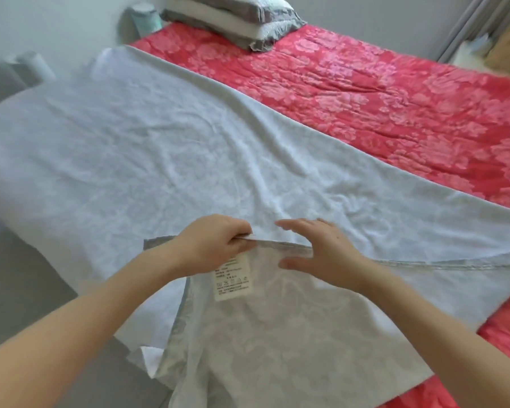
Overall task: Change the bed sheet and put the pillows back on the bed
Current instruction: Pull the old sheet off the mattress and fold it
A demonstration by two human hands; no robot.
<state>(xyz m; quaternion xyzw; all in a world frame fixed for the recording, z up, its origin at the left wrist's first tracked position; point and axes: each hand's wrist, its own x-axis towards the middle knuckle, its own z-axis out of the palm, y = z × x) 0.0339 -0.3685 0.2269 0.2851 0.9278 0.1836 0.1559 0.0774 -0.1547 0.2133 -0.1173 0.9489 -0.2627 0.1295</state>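
A pale grey-white patterned bed sheet (147, 148) lies spread over the left half of the bed, folded back on itself near me. A white care label (233, 276) hangs from its hem. My left hand (215, 244) pinches the hem just above the label. My right hand (324, 254) hovers over the same hem, fingers straight and spread, thumb below the edge. The right half of the bed shows a red floral quilted cover (380, 107). Two stacked grey-and-white pillows (236, 20) sit at the far head end.
A white wall runs along the bed's left side, with pale rounded objects (30, 67) beside it. Grey floor (42, 290) shows at lower left. A curtain and a brown object (507, 51) stand at the far right.
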